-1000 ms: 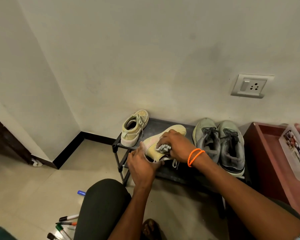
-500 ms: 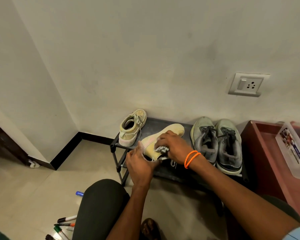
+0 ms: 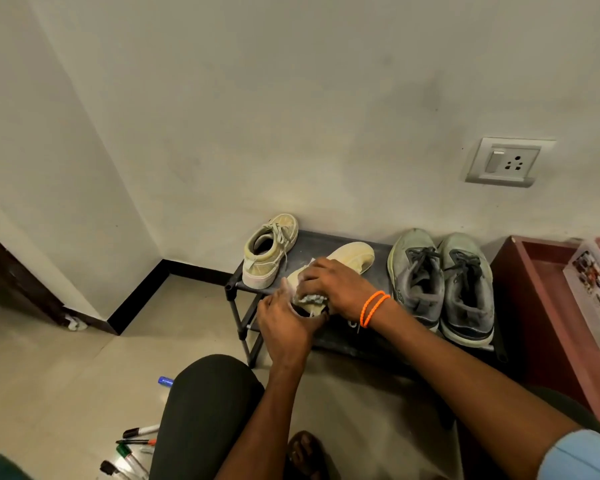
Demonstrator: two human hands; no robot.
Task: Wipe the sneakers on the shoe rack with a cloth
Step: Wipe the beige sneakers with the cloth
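Observation:
A cream sneaker [image 3: 352, 258] lies tilted on its side on the low black shoe rack [image 3: 329, 239]. My left hand [image 3: 286, 322] grips its heel end. My right hand [image 3: 336, 287], with orange bands at the wrist, holds a bunched grey cloth [image 3: 310, 299] against the sneaker's side near the opening. The matching cream sneaker [image 3: 269, 251] stands upright at the rack's left end. A pair of grey sneakers [image 3: 440, 282] sits at the right end.
A dark red cabinet [image 3: 534, 289] with a clear plastic box [image 3: 596, 289] stands right of the rack. Several markers [image 3: 136, 445] and a blue cap [image 3: 166, 381] lie on the tiled floor by my knee [image 3: 205, 403]. A wall socket [image 3: 506, 162] is above.
My right hand with the cloth has slid slightly toward the sneaker's heel opening; the left hand keeps its hold. The view shifted a little.

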